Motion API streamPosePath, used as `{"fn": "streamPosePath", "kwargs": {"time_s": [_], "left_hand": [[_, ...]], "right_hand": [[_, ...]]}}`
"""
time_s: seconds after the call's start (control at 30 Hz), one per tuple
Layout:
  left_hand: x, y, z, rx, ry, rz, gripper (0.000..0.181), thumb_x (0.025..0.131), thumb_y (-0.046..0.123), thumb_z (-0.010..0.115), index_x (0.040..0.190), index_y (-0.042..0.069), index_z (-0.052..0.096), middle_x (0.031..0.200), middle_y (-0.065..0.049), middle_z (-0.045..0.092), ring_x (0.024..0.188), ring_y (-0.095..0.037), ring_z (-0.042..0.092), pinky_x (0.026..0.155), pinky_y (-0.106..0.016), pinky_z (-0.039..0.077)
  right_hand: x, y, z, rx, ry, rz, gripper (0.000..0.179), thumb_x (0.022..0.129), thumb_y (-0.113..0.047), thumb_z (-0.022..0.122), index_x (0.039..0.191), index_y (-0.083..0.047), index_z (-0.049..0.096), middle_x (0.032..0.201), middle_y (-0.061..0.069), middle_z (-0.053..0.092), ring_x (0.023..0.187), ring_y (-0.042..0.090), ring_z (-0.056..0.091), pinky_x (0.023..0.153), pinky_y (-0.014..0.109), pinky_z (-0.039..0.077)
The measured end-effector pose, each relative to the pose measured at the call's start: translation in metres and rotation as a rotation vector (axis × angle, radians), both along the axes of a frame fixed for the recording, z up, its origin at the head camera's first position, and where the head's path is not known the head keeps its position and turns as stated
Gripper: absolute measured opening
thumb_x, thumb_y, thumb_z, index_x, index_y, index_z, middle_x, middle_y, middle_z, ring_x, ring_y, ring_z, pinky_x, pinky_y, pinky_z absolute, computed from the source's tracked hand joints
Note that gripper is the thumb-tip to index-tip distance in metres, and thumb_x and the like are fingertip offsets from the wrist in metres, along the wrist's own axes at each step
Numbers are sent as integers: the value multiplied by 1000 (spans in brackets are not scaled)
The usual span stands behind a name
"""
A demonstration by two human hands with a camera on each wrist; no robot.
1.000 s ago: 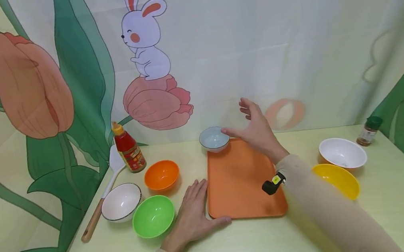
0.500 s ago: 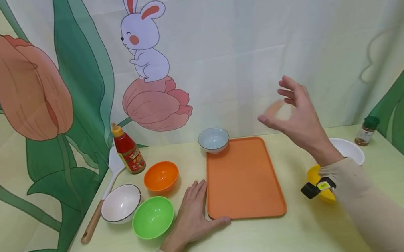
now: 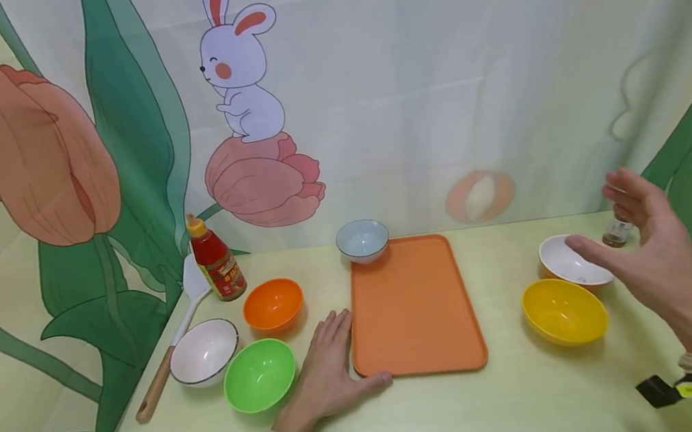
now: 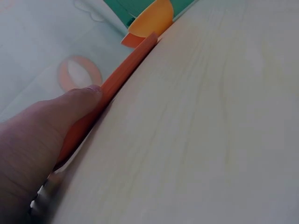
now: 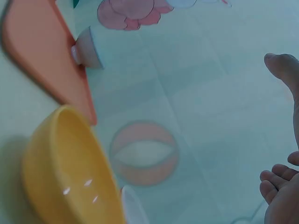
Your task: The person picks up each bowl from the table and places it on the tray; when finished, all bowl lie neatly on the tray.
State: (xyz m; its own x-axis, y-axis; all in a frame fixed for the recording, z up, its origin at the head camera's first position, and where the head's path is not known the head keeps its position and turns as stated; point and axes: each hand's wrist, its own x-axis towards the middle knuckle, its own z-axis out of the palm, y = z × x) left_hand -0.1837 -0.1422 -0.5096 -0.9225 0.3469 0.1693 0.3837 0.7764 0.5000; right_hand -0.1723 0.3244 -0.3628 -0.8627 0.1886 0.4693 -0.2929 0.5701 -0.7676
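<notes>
My left hand [image 3: 329, 372] rests at the near left corner of the orange tray [image 3: 416, 306], fingers along its left side and thumb at the front edge; the left wrist view shows the thumb [image 4: 81, 100] touching the rim. A light blue bowl [image 3: 362, 240] sits at the tray's far left corner. My right hand [image 3: 658, 250] hovers at the far right with thumb and fingers spread and nothing between them. Near it are a yellow bowl [image 3: 564, 311], a white bowl [image 3: 574, 261] behind that, and a small spice jar [image 3: 616, 231], partly hidden by the fingers.
Left of the tray stand an orange bowl [image 3: 273, 305], a green bowl [image 3: 260, 376] and a white dark-rimmed bowl [image 3: 204, 352]. A red sauce bottle [image 3: 217, 261] stands behind them. A spatula [image 3: 172, 348] with a wooden handle lies at the left edge. A printed curtain [image 3: 392, 102] hangs behind.
My right hand has moved away from the light blue bowl to the far right, beyond the yellow and white bowls. My left hand stays at the tray's corner.
</notes>
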Motion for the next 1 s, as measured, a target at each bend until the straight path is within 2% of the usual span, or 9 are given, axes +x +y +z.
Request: {"fn": "streamPosePath", "kwargs": {"time_s": [0.23, 0.47, 0.63, 0.73, 0.8, 0.87, 1.0], "left_hand": [[1, -1, 0, 1, -12, 3, 132, 83, 84, 77, 175, 3, 30, 181, -14, 33, 171, -34, 21, 141, -53, 15], [0, 0, 0, -10, -13, 2, 131, 83, 84, 76, 175, 3, 29, 182, -14, 32, 172, -34, 21, 142, -51, 14], [-1, 2, 0, -11, -9, -11, 131, 83, 84, 76, 176, 3, 28, 182, -15, 32, 171, -34, 22, 142, -51, 14], [-1, 3, 0, -16, -13, -13, 132, 83, 85, 75, 176, 3, 28, 182, -15, 32, 171, -35, 22, 142, -51, 14], [-1, 2, 0, -16, -16, -9, 133, 83, 85, 75, 176, 3, 28, 182, -15, 32, 171, -35, 21, 142, -52, 14], [-1, 2, 0, -11, -24, -2, 133, 83, 85, 76, 176, 4, 28, 182, -14, 31, 172, -33, 20, 142, -51, 13], [0, 1, 1, -2, -29, -1, 133, 82, 84, 77, 176, 4, 27, 182, -13, 31, 172, -33, 19, 142, -51, 13]], "right_hand": [[27, 25, -36, -15, -12, -40, 106, 96, -4, 87, 178, -25, 24, 181, 0, 33, 162, 6, 36, 117, -2, 28], [42, 25, -72, -21, -79, -70, 106, 98, -8, 86, 179, -22, 19, 182, 6, 28, 158, 7, 38, 114, -4, 28], [51, 21, -93, -24, -150, -114, 105, 100, -16, 87, 179, -16, 18, 177, 19, 30, 141, -3, 42, 110, -6, 28], [56, 20, -103, -15, -178, -109, 106, 101, -19, 86, 180, -14, 16, 173, 25, 31, 131, -9, 39, 108, -7, 29], [57, 19, -108, -15, -191, -103, 106, 101, -20, 86, 180, -13, 15, 171, 27, 32, 128, -9, 38, 107, -7, 30], [57, 18, -112, -13, -210, -101, 106, 101, -22, 86, 179, -11, 15, 169, 28, 33, 130, -3, 41, 106, -8, 30], [57, 14, -119, 2, -302, -96, 108, 103, -34, 84, 179, -8, 12, 172, 31, 31, 144, 32, 44, 99, -10, 29]]}}
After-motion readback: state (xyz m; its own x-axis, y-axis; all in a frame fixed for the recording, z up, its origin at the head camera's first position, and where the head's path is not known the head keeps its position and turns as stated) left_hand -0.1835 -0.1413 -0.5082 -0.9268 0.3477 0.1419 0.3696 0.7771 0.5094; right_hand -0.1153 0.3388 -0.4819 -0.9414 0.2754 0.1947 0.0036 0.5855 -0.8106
